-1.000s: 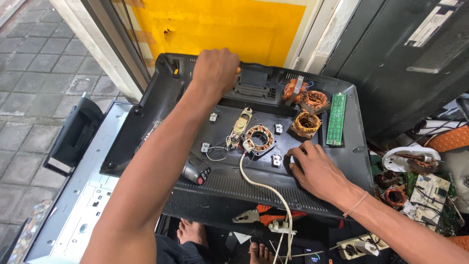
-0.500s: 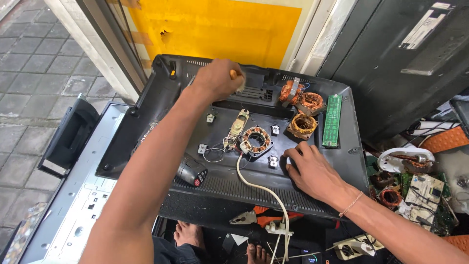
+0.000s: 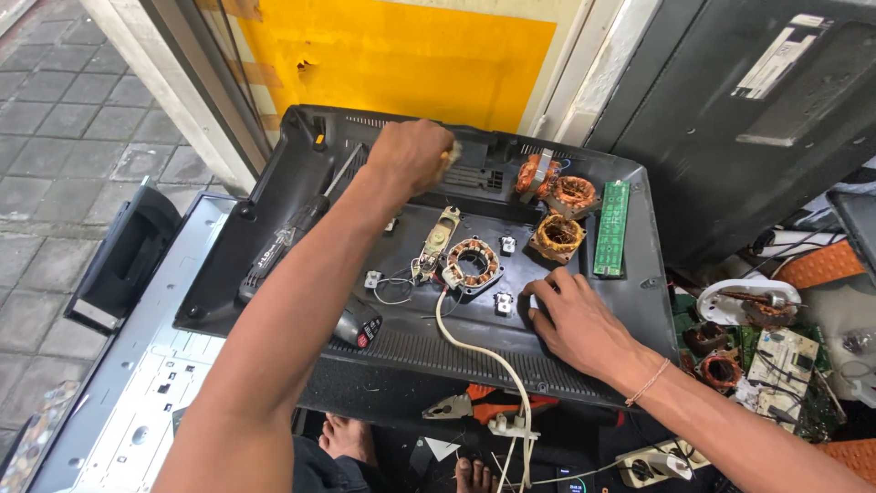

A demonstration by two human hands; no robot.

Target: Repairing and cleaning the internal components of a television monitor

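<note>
Paved ground outside a shop front w/ a yellow panel [image 3: 401,64] behind; a black plastic back cover [image 3: 274,183] lies flat as a work surface, a grey metal chassis [image 3: 137,393] half under it at lower left. On the cover: a wound stator [image 3: 473,263] w/ a white cord [image 3: 474,351] running off the near edge, two more copper coils [image 3: 558,237] at the far right, a green circuit strip [image 3: 611,228], small white clips, a black-handled screwdriver [image 3: 292,233] and a small black tester [image 3: 358,324]. Left hand [image 3: 412,153] is reached to the cover's far edge, fingers curled shut around something pale/yellowish — can't tell what it is, mostly hidden in the fist. Right hand [image 3: 575,319] rests flat near the front right of the cover, fingers spread and pressed down, holding nothing, just beside a white clip [image 3: 504,301]. Progress, as a judgement: the motor looks stripped already — windings and clips laid out loose; nothing looks reassembled, and pliers [image 3: 474,406] lie unused below the edge, so the bulk of the putting-together seems left. Vs. the earlier frames: the left hand has slid right and nearer along the back edge, uncovering the screwdriver its arm hid; the yellowish bit in its grip, not visible at first, now shows. Right hand has hardly moved, same spot by the clip, and the parts on the cover sit as before.
</note>
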